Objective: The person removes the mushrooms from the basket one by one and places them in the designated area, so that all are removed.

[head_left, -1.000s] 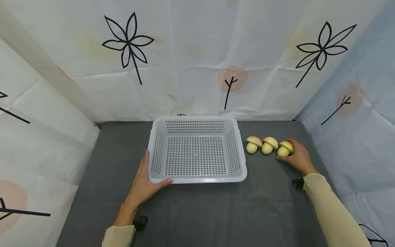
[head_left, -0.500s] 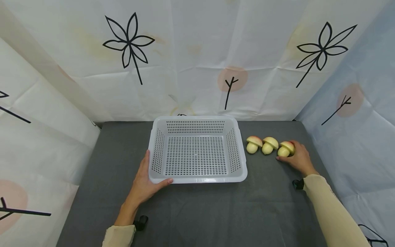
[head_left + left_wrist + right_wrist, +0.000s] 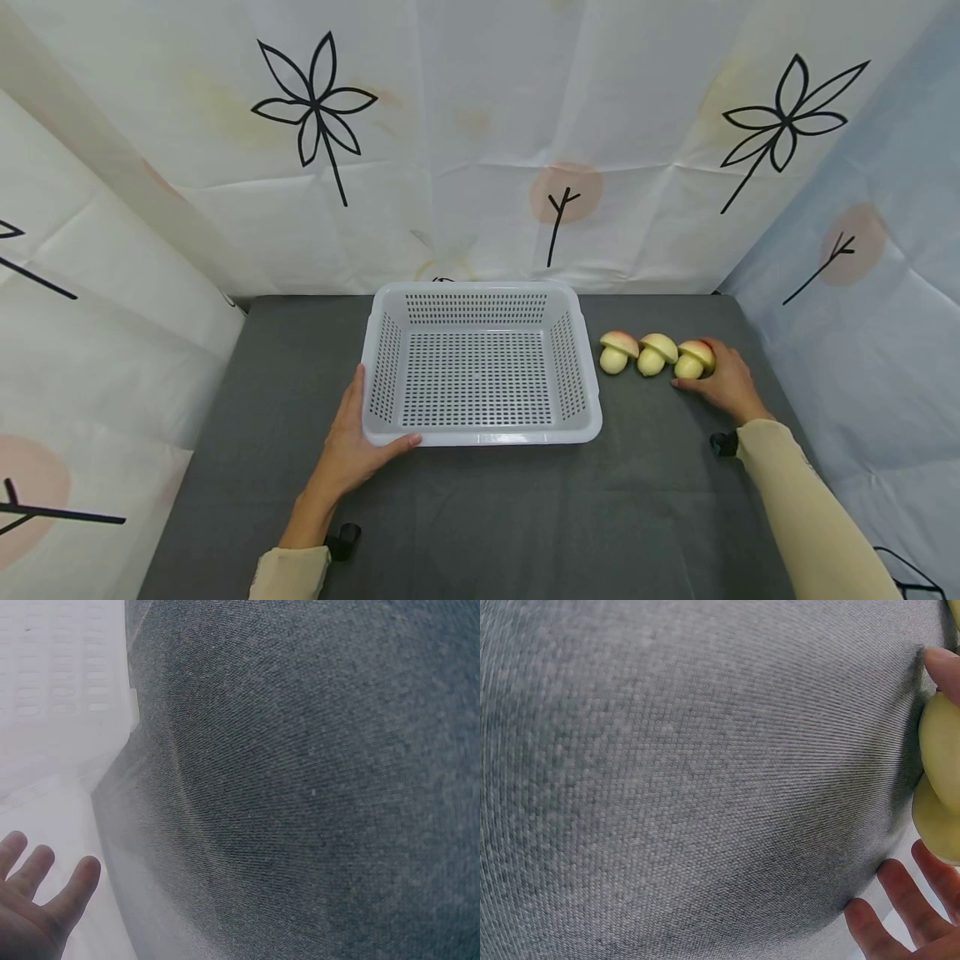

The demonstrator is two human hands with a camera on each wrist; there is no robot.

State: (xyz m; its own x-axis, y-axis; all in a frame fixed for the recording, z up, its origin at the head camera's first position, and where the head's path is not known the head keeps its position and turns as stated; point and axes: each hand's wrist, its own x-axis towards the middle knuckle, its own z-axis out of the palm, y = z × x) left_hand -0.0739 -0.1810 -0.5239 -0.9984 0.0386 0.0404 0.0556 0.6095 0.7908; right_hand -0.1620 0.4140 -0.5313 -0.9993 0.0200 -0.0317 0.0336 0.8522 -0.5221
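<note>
A white perforated plastic basket (image 3: 476,379) sits on the grey tabletop. My left hand (image 3: 352,442) touches its near-left corner, the thumb along the front rim and the fingers along the left side. In the left wrist view the fingers of that hand look nearly straight. To the right of the basket, several toy-like pale yellow mushrooms stand in a row: a left mushroom (image 3: 615,352), a middle mushroom (image 3: 657,354) and a right mushroom (image 3: 693,360). My right hand (image 3: 727,385) holds the right one between thumb and fingers, hiding part of its reddish cap.
The basket holds nothing visible. Grey cloth (image 3: 480,525) covers the tabletop in front of it. White printed fabric (image 3: 465,142) hangs behind and on both sides, close to the table's edges. Each wrist wears a small dark camera strap (image 3: 342,542).
The right mushroom and the right hand have shifted very slightly left, towards the middle mushroom. My left hand and the basket stay as they were.
</note>
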